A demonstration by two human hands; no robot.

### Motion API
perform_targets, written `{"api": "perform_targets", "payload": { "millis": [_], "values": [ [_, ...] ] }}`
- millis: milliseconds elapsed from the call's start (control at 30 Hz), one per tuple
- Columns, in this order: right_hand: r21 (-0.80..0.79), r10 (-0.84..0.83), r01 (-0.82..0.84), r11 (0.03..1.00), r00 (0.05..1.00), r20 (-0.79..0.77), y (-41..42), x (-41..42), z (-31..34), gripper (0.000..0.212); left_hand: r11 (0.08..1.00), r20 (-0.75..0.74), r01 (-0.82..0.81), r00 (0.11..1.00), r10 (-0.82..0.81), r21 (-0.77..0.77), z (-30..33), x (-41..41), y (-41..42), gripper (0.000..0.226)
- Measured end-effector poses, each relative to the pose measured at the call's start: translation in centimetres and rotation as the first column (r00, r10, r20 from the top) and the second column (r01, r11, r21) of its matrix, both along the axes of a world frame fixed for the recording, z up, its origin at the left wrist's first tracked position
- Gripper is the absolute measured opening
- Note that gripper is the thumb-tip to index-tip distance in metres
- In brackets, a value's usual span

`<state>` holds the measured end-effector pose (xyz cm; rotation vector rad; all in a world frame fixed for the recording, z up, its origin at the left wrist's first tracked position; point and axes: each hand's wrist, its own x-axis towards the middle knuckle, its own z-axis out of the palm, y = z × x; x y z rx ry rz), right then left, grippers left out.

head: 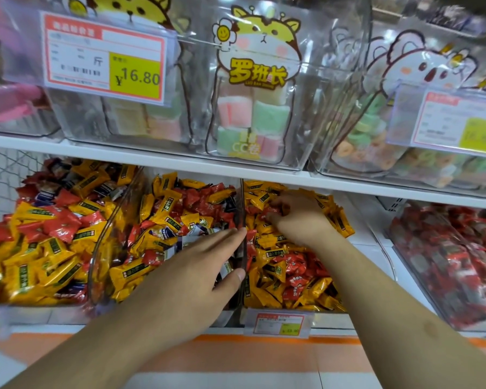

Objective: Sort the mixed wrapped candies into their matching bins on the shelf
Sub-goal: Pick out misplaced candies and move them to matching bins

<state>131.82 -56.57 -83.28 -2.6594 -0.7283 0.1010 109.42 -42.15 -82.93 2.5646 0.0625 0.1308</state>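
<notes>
Reaching over the lower shelf from the head view: left hand (197, 265) flat, fingers straight and together, laid against the clear divider wall (243, 248) between the middle bin (101, 254) and the right bin (278, 311), thumb at the divider's edge, grasping nothing. Right hand (298, 217) deeper in the right bin, fingers curled down into the candies, pinching red wrapped candies (270, 214) among the yellow ones (267, 256); exact count in the grip hard to tell. Mixed in every one of the three open bins: yellow, red and a few dark blue-and-white wrappers (166, 234), heaped to the rims. Left bin (93, 297) just beside the middle bin, piled with the same mix. Well to the right, apart from the others, a bin of all-red packets (446, 262). Clipped to the right bin's front, a small price tag (278, 324), blurred. Above, across a white shelf board (376, 189), clear tubs with cartoon animal stickers holding pastel marshmallow rolls (250, 116) and ring sweets (371, 130). Fixed to the left tub, a large price label (104, 56) reading 16.80; on the right tub, another label (458, 119), too blurred to read. Below the shelf, orange and white floor (264, 357).
</notes>
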Motion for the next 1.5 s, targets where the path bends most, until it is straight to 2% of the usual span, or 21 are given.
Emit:
{"api": "perform_targets", "payload": {
  "millis": [100,167,300,467,767,833,900,1000,1033,1133,1200,1333,1433,1500],
  "values": [
    [0.093,-0.014,0.014,0.996,1.000,0.007,-0.2,-0.4,0.1,0.017,1.000,0.000,0.000,1.000,0.000,0.003,0.1,0.0,0.0,0.066],
    [0.133,-0.030,0.033,0.991,0.999,-0.019,-0.2,-0.7,0.3,0.017,1.000,0.000,-0.004,1.000,0.004,0.008,0.2,0.0,-0.1,0.066],
    [0.078,-0.079,0.083,0.994,0.996,-0.045,0.0,-1.0,0.8,0.018,1.000,0.003,-0.013,1.000,0.013,-0.004,0.2,-0.1,-0.1,0.066],
    [0.107,-0.074,0.075,0.991,0.997,-0.011,0.2,-1.3,0.6,0.015,1.000,0.006,-0.011,1.000,0.011,0.006,0.3,-0.2,0.0,0.066],
    [0.408,-0.127,0.123,0.905,0.992,-0.016,-2.3,-2.5,1.6,0.007,0.997,0.062,-0.052,0.997,0.056,-0.058,1.0,0.1,0.3,0.058],
    [0.449,-0.067,0.069,0.891,0.998,-0.020,-2.7,-4.3,2.5,0.011,0.988,0.114,-0.102,0.987,0.115,-0.116,1.4,0.2,0.4,0.053],
    [0.456,0.023,0.004,0.890,0.998,-0.052,-2.3,-7.0,3.6,0.010,0.960,0.141,-0.152,0.972,0.189,-0.237,1.9,0.2,0.5,0.054],
    [0.491,0.208,-0.120,0.863,0.970,-0.128,-0.4,-11.5,4.8,0.006,0.844,0.074,-0.181,0.965,0.251,-0.504,2.7,-0.1,1.2,0.060],
    [0.506,0.245,-0.148,0.850,0.960,-0.131,0.3,-12.7,5.0,0.007,0.817,0.046,-0.188,0.966,0.253,-0.546,2.9,-0.4,1.6,0.058],
    [0.605,0.277,-0.104,0.789,0.940,-0.200,1.8,-15.3,5.1,0.011,0.788,0.014,-0.237,0.955,0.297,-0.568,3.6,-1.7,3.0,0.034],
    [0.626,0.279,-0.074,0.776,0.930,-0.237,2.6,-16.2,4.9,0.015,0.759,0.005,-0.260,0.945,0.327,-0.597,3.9,-2.7,4.1,0.027],
    [0.639,0.282,-0.030,0.769,0.912,-0.297,3.7,-17.0,4.6,0.025,0.805,0.029,-0.335,0.917,0.399,-0.490,4.7,-4.6,7.0,0.029],
    [0.646,0.271,-0.034,0.763,0.923,-0.271,4.0,-16.7,4.6,0.024,0.852,0.111,-0.435,0.869,0.482,-0.292,5.5,-6.3,10.2,0.031],
    [0.629,0.243,-0.058,0.775,0.947,-0.212,3.9,-16.0,4.7,0.025,0.839,0.149,-0.510,0.830,0.538,-0.190,5.6,-7.1,12.3,0.031]
  ]
}}
